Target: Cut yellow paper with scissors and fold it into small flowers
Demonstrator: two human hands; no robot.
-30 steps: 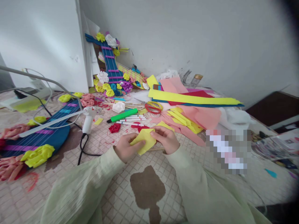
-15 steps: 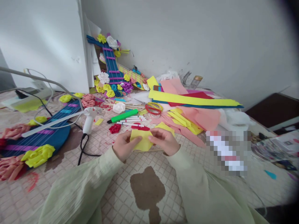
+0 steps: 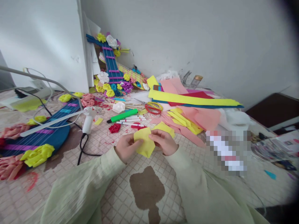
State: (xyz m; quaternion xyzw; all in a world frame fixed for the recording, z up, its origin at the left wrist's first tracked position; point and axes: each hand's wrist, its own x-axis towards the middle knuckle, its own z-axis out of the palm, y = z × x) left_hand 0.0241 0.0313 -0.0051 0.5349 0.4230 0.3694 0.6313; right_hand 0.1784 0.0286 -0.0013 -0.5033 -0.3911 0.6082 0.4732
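A small piece of yellow paper (image 3: 145, 141) is pinched between my two hands above the tabletop. My left hand (image 3: 127, 147) grips its left side, thumb on the near face. On the opposite side my right hand (image 3: 165, 141) holds the upper right edge between thumb and fingers. Another yellow sheet (image 3: 164, 127) lies just behind my right hand. Beyond my hands are several white markers (image 3: 132, 123), a red crumpled paper flower (image 3: 114, 128) and a green marker (image 3: 124, 115). Fingers behind the paper are partly hidden.
A white glue gun (image 3: 87, 121) stands at left by a blue paper guitar (image 3: 56, 133) with paper flowers. Red-handled scissors (image 3: 153, 108) lie behind the markers. Long yellow strips (image 3: 193, 98) and pink paper (image 3: 198, 116) pile up at right. Another decorated guitar (image 3: 112, 63) leans on the wall.
The yellow paper has been turned in my hands, from lying wide to standing taller with a corner pointing down. Both hands still hold it.
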